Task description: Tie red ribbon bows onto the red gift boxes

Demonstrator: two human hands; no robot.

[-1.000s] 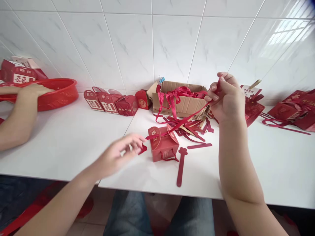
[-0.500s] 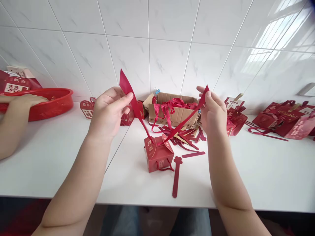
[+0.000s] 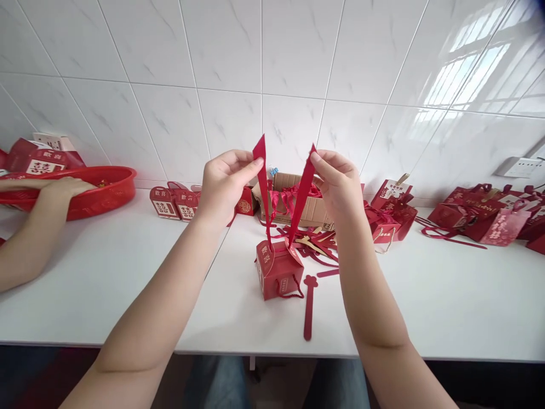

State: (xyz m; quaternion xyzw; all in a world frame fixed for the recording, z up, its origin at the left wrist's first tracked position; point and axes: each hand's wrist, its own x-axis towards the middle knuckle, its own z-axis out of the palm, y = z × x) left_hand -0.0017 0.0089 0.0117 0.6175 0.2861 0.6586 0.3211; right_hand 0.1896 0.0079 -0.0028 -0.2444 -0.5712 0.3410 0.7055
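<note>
Pinching red ribbon, left hand and right hand grasp one end each above the small red box, which sits back from the near table edge. White tabletop shows widely left and right; flower-tipped strip near-right of box, cardboard carton far.

Left grip and right grip aloft, apart, both in thumb-and-finger pinches

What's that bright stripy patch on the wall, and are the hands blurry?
Head view: barred glare on shiny wall tiles, probably a window's reflection; head view: left hand and right hand look fairly sharp, as does the red ribbon.
</note>
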